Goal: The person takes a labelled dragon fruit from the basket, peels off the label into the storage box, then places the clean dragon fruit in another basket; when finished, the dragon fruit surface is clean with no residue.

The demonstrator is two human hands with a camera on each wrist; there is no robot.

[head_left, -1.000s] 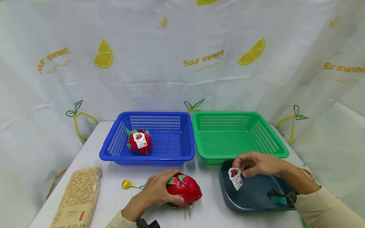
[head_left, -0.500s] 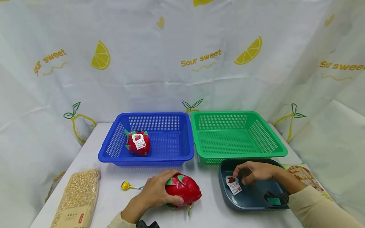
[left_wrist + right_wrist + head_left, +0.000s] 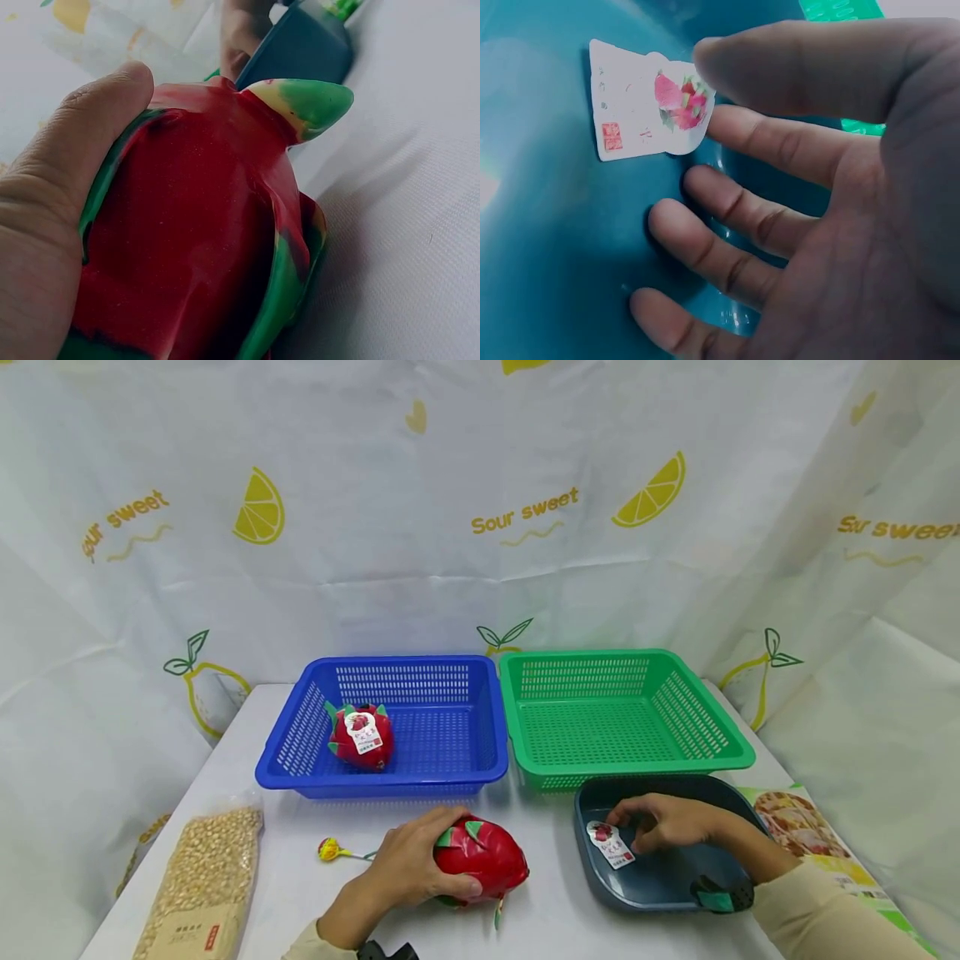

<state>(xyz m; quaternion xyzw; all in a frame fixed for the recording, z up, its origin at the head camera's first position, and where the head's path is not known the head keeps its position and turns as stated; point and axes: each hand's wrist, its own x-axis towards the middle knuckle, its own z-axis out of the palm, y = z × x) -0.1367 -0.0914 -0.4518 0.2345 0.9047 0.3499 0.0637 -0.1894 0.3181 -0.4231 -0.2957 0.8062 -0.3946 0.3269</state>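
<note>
Red and glossy, a rounded dragon-fruit model with green leaf tips [image 3: 491, 856] lies on the white worktop [image 3: 547, 893], in front of the baskets. The left hand [image 3: 416, 864] holds it from the left side – grip curved round the body, thumb on the near side.

The right hand [image 3: 671, 822] reaches into a dark teal, smooth basin with rounded corners [image 3: 660, 889]. Thumb and index finger meet the edge of a white printed label with a fruit picture [image 3: 611, 845], inside the basin at its left end; whether this grip pinches the label, I cannot tell. The remaining fingers are spread apart, loosely bent.

Behind stand a blue perforated plastic basket [image 3: 442, 731] and, just beside it, a green perforated plastic basket [image 3: 585, 727]. A second red, green-tipped dragon-fruit model [image 3: 384, 739], bearing a white label, sits in the left part of the blue one.

Also noted: a red-and-yellow lollipop [image 3: 328, 849] near the left hand; a clear bag of yellow kernels [image 3: 210, 860] at far left – lying flat; a colourfully printed packet [image 3: 798, 822] right of the basin.
</note>
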